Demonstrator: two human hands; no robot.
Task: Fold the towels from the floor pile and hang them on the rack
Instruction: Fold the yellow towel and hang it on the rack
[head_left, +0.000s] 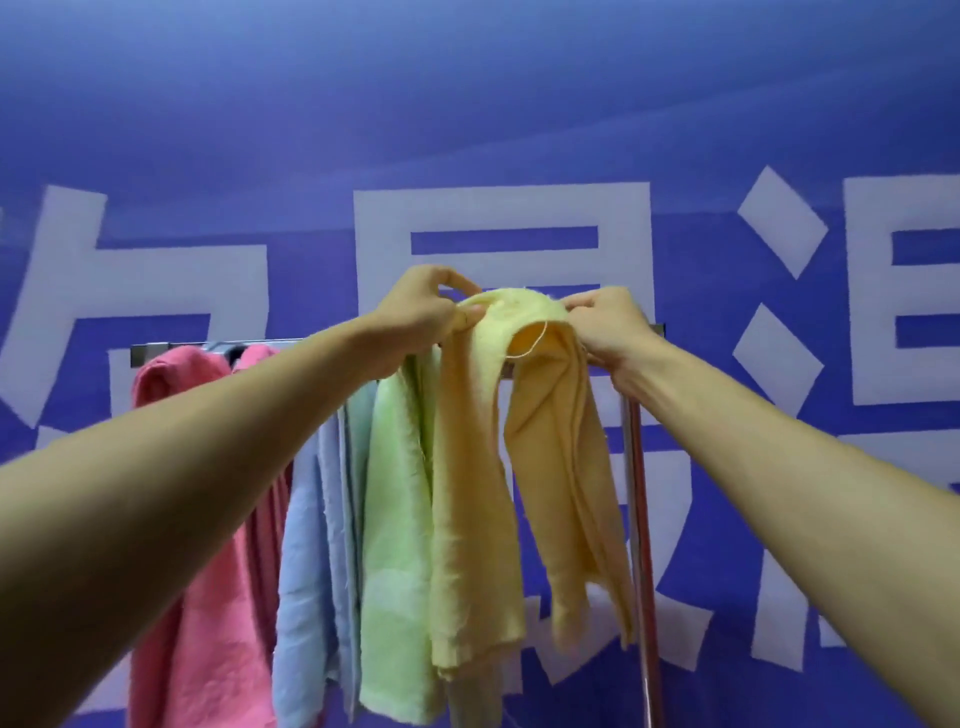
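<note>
Yellow towel (519, 441) draped over the rack (156, 349) rail, both ends hanging. Left hand (423, 306) and right hand (605, 322) pinch its top fold with closed fingers. Pink (192, 571), blue (306, 571) and green (395, 545) towels hang alongside (white wall lettering (498, 208) is cropped, unreadable).

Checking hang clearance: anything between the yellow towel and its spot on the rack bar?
Nothing visible. The yellow towel, held by the left hand and right hand, hangs at the rack bar, right of the green towel. The bar beneath it is hidden.
</note>
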